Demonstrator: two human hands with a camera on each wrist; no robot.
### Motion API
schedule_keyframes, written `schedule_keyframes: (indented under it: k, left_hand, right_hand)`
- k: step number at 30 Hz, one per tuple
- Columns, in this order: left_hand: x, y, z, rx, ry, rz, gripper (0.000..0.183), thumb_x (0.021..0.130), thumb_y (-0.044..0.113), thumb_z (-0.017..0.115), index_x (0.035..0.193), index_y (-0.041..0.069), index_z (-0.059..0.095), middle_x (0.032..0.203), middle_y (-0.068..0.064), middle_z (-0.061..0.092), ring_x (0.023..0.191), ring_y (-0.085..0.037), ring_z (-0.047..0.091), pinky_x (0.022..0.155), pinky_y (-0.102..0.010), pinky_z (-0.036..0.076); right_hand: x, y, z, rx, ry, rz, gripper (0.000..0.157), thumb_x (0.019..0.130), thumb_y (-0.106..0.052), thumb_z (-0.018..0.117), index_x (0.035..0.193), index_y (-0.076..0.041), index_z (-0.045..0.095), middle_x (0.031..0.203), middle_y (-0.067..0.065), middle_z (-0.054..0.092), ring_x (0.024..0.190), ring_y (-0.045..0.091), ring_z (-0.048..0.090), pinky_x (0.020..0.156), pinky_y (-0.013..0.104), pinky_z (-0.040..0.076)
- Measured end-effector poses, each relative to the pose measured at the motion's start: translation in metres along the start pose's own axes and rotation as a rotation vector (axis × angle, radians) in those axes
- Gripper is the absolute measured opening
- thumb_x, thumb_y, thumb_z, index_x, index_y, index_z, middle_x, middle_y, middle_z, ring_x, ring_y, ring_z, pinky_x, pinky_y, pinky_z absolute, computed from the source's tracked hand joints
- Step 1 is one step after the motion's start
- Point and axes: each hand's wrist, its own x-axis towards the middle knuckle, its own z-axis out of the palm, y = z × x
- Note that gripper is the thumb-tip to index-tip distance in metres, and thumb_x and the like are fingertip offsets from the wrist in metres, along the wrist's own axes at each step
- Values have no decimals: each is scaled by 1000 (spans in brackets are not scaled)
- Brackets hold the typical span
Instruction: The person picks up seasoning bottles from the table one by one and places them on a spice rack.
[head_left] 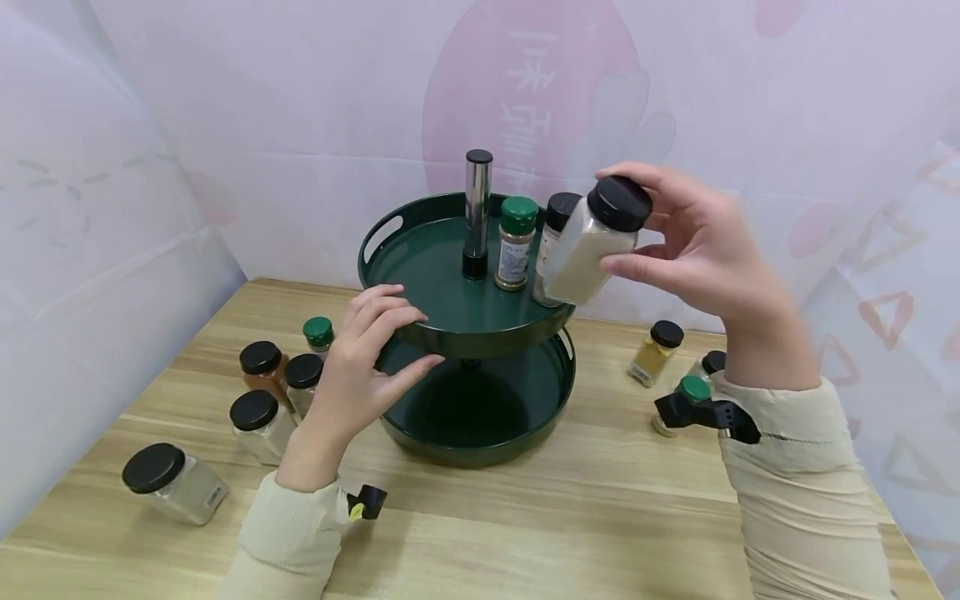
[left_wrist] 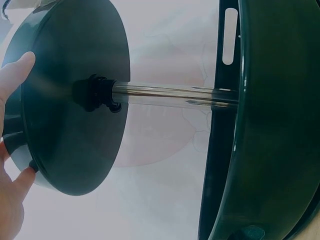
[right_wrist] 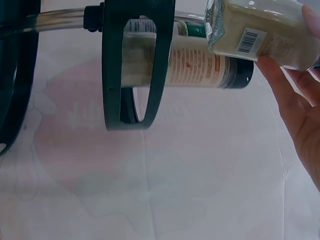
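My right hand [head_left: 697, 233] holds a clear spice jar [head_left: 588, 258] with a black lid and pale powder inside. The jar leans over the right rim of the green two-tier rack's upper tray [head_left: 431, 292]; its barcode shows in the right wrist view. Behind it, a black-lidded shaker [head_left: 561, 208] stands partly hidden on that tray, beside a green-lidded shaker [head_left: 514, 250] near the chrome post [head_left: 477, 208]. At the tray's front left, my left hand [head_left: 352, 375] grips the rim, fingers over the top and thumb lower down.
The lower tray [head_left: 472, 408] sits on the wooden table. Left of the rack are several jars, including a tilted black-lidded jar [head_left: 180, 487] and a green-lidded bottle [head_left: 318, 332]. At the right, a yellow spice jar [head_left: 655, 354] leans, with a green-lidded bottle [head_left: 693, 388] partly behind my sleeve.
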Motion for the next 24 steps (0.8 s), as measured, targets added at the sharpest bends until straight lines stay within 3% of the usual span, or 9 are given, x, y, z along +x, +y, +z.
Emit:
schedule_keyframes:
  k: [17,24]
  left_hand:
    - [-1,-2,2,3,27,39,49,92,50,64,108,4,67,111,-14,65,129,-35,49,117,-38,37]
    - [-2,-3,1,3,24,25,49,91,51,65,108,5,67,111,-13,65,129,-34,48,117,-39,36]
  right_hand:
    - [33,10,47,-172,-70,35,68,76,12,79,137,-1,53,127,10,63,108,18,69,77,31,62]
    - [39,17,64,-213,-111,41,69,77,4,81,139,-3,52,132,10,60,98,18,68,76,31,62]
